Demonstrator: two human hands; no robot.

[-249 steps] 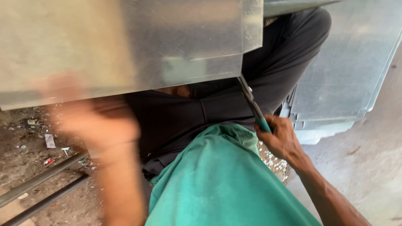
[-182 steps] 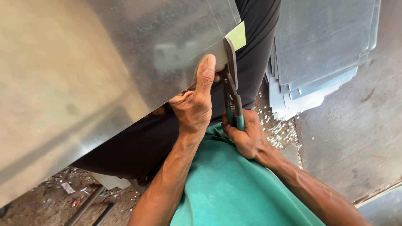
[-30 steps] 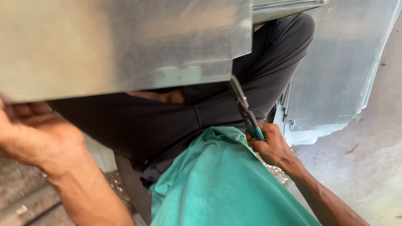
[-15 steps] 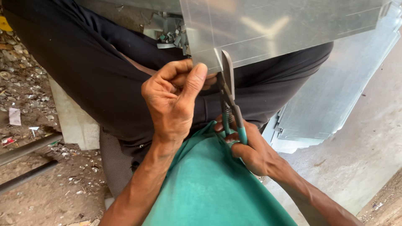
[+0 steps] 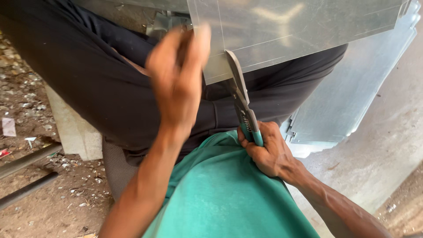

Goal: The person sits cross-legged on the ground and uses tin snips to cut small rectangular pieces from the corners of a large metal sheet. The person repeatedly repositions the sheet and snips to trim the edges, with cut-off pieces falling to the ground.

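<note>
A shiny galvanised metal sheet (image 5: pixel 299 31) lies across my lap at the top of the view. My right hand (image 5: pixel 266 150) grips the teal handles of tin snips (image 5: pixel 240 99), whose blades bite into the sheet's lower edge. My left hand (image 5: pixel 176 81) is blurred with motion, raised at the sheet's left corner; whether it touches the sheet I cannot tell. Under the sheet are my dark trousers (image 5: pixel 97 88) and my green shirt (image 5: pixel 220 194).
A stack of cut metal sheets (image 5: pixel 348 105) leans at the right on the concrete floor (image 5: pixel 387 145). At left lie a pale block (image 5: pixel 72 130), two dark metal bars (image 5: pixel 26 174) and scattered metal chips on dirt.
The sheet has been turned over the last seconds. In the last half second my left hand lifted off the sheet edge near the snips and blurred upward; the snips stay at the edge.
</note>
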